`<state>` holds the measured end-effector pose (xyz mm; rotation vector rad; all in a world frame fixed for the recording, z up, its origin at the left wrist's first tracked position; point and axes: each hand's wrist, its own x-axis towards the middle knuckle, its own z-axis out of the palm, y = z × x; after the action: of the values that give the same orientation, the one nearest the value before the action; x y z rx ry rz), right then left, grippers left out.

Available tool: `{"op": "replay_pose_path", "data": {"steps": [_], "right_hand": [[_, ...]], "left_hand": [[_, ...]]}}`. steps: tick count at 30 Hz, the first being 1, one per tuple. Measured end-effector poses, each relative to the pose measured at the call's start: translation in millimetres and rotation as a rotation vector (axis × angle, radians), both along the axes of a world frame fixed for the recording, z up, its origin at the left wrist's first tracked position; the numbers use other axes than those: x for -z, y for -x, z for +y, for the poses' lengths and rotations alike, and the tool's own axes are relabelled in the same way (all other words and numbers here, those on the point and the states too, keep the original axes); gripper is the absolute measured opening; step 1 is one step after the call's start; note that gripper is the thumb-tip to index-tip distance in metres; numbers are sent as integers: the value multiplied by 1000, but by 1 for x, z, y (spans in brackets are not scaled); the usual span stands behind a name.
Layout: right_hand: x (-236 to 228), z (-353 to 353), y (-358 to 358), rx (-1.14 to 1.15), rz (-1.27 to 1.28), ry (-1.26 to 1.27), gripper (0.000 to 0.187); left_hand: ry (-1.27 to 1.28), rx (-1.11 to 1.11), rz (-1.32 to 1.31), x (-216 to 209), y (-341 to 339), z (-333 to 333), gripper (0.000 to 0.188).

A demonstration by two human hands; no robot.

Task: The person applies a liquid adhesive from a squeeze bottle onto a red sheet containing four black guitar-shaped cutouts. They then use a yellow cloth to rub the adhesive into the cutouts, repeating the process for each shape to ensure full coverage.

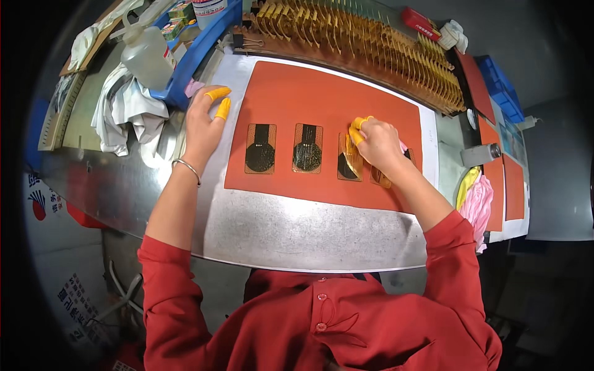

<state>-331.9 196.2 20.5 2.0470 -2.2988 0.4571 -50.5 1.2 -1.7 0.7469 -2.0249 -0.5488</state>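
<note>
An orange mat [322, 99] lies on a metal bench, and a row of amber flexible circuit pieces with black round pads sits on it. One piece [260, 148] is at the left and a second [307, 148] is beside it. My right hand [378, 143], with yellow finger cots, presses on the third piece [349, 162], whose film curls up; a fourth piece [380, 179] is partly hidden under that hand. My left hand [205, 123], also with yellow finger cots and a bracelet at the wrist, rests flat by the mat's left edge and holds nothing.
A long curved rack of many amber circuit pieces [371, 43] runs along the mat's far side. A clear plastic bottle [147, 55], a blue tray [198, 49] and crumpled white cloth [127, 108] sit at the left. Pink and yellow cloths [476, 198] and more orange mats [513, 185] lie at the right.
</note>
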Motion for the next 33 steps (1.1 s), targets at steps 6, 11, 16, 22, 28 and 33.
{"op": "replay_pose_path", "data": {"steps": [6, 11, 16, 22, 28, 33], "right_hand": [[1, 11, -4, 20, -29, -17, 12], [-3, 12, -8, 2, -35, -59, 12], [-5, 1, 0, -1, -84, 0, 8], [2, 20, -3, -49, -43, -13, 9], [-3, 18, -3, -50, -20, -46, 10], [-2, 3, 11, -4, -20, -44, 11]], "left_hand": [[-43, 11, -5, -3, 5, 3, 20], [-21, -9, 22, 3, -3, -1, 19], [1, 1, -7, -1, 1, -1, 19], [-33, -8, 13, 2, 0, 0, 19], [4, -32, 5, 3, -5, 1, 20], [-30, 13, 11, 1, 2, 1, 20]]}}
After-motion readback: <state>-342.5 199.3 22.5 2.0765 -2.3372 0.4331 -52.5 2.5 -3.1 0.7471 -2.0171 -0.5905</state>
